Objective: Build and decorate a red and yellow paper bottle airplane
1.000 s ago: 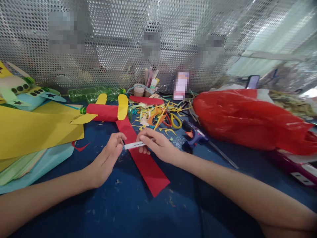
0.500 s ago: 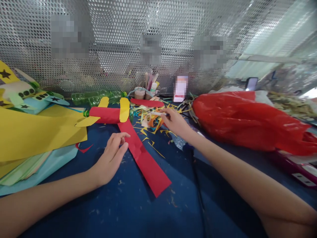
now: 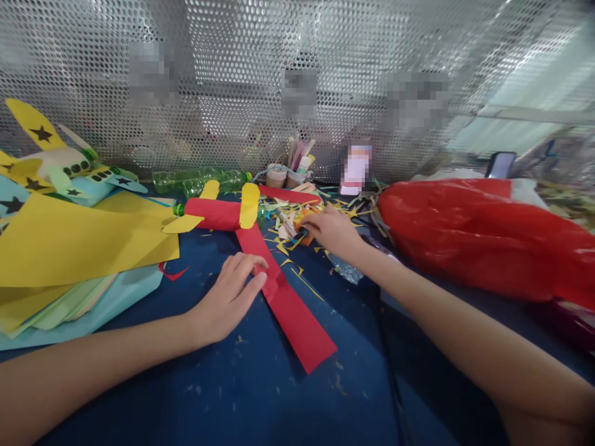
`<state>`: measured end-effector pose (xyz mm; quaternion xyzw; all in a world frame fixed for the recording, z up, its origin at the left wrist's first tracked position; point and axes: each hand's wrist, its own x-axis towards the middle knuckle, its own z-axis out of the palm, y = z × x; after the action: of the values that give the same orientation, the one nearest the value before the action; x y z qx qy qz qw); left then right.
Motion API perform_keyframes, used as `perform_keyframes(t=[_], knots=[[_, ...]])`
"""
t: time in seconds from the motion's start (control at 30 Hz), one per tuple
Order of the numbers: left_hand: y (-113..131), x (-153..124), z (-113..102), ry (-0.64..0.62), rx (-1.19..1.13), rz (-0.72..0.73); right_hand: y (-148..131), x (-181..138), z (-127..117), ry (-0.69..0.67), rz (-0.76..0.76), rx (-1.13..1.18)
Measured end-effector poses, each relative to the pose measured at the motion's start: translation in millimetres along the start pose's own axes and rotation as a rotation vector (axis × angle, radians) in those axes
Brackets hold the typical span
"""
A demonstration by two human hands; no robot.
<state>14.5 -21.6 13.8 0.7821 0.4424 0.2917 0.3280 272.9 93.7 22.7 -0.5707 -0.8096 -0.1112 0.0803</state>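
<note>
My left hand [image 3: 230, 297] lies flat and open on the blue table, its fingertips touching the left edge of a long red paper strip [image 3: 292, 306]. My right hand [image 3: 331, 230] reaches into a pile of yellow and orange paper scraps [image 3: 283, 223]. Its fingers are curled there, and what they hold is hidden. A bottle plane wrapped in red paper with yellow wings [image 3: 218, 214] lies at the strip's far end.
Yellow and light blue paper sheets [image 3: 83, 244] are stacked at the left, with finished paper planes [image 3: 60, 164] behind them. A bulging red plastic bag [image 3: 478, 238] fills the right. Green bottles [image 3: 199, 179] and a cup of pens [image 3: 290, 170] stand against the perforated metal wall.
My right hand left the strip with the white pen and moved out to the scrap pile. My left hand let go of the pen and settled flat against the strip.
</note>
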Motion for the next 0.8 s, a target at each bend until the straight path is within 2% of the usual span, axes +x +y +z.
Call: perform_keyframes(t=[0.17, 0.3, 0.43, 0.57, 0.7, 0.8], knots=[[-2, 0, 1, -0.005, -0.004, 0.01, -4, 15, -9, -0.136, -0.078, -0.132], [-2, 0, 1, -0.009, -0.005, 0.02, -1, 22, -10, -0.11, -0.206, -0.204], [-1, 0, 0, -0.003, -0.008, 0.021, 6, 25, -21, 0.022, -0.246, -0.195], [-2, 0, 1, 0.001, 0.004, 0.029, 19, 24, -32, 0.248, -0.192, -0.127], [-2, -1, 1, 0.017, 0.008, 0.032, 33, 20, -38, 0.47, -0.127, 0.096], [-2, -1, 1, 0.026, 0.009, 0.035, 40, 18, -45, 0.567, -0.042, 0.363]])
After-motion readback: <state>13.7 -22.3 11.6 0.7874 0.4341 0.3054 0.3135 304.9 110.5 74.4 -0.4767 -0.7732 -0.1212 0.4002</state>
